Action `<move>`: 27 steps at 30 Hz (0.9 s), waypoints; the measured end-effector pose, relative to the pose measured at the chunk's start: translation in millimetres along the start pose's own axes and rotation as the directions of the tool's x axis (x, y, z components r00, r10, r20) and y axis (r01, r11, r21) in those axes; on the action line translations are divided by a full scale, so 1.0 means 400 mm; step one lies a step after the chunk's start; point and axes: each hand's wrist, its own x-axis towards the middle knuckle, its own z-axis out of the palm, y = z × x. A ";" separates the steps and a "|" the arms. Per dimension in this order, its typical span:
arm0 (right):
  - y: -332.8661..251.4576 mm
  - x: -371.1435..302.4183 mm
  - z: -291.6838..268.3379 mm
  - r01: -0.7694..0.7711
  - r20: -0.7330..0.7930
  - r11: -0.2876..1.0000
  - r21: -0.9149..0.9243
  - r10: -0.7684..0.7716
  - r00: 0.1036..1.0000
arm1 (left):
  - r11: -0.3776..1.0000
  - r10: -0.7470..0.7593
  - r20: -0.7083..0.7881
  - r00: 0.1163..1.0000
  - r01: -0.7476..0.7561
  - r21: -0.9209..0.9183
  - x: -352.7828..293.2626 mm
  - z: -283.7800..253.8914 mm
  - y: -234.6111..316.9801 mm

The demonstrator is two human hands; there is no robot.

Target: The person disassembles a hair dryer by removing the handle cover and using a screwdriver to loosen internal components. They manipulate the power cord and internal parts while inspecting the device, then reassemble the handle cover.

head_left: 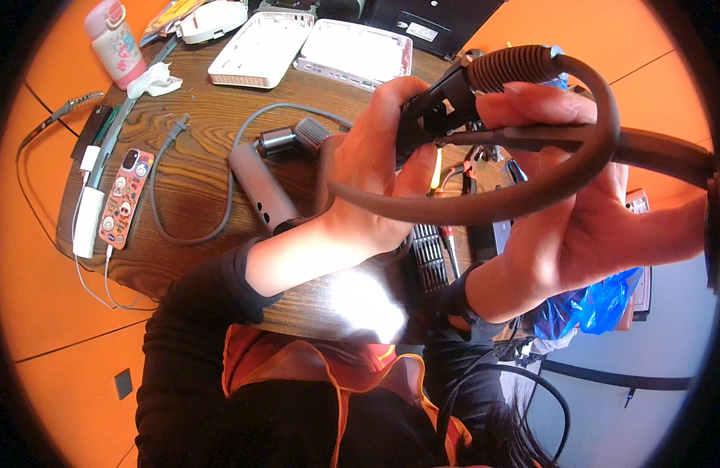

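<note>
My left hand (367,168) is closed around a black plastic part (426,113), held up in front of me. From that part runs a ribbed cable sleeve (512,69), and its thick dark cable (605,101) loops down to the left across both hands. My right hand (578,226) is closed on a slender dark rod-shaped tool (640,147), pinched between its fingers. Its thin end points at the black part; whether they touch I cannot tell. Beyond my left wrist lies a grey cylindrical handle (258,183), beside a dark ring (277,141) and a mesh-covered cylinder (309,132).
White plastic housings (262,48) lie at the back of the wooden table (196,168). A phone in a decorated case (127,199), a grey power cord (163,226) and a pink-and-white bottle (116,47) are leftward. Red-handled pliers (470,175) and a blue bag (590,308) are rightward.
</note>
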 end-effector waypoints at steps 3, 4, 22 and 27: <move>-0.003 0.002 0.003 0.004 0.046 1.000 0.030 -0.006 0.999 | 0.999 -0.013 0.000 1.000 0.013 -0.052 0.000 0.004 -0.004; -0.004 0.003 0.003 0.005 0.055 0.999 0.039 -0.007 0.998 | 0.998 -0.020 0.001 1.000 0.020 -0.067 0.002 0.007 -0.006; -0.006 0.014 -0.007 -0.067 -0.079 0.997 0.042 0.070 0.994 | 0.999 -0.029 0.042 0.999 0.028 0.025 0.007 -0.007 0.014; -0.014 -0.002 0.003 0.002 -0.035 1.000 -0.031 -0.003 0.999 | 0.998 -0.050 0.052 0.997 0.052 -0.032 0.006 -0.004 0.004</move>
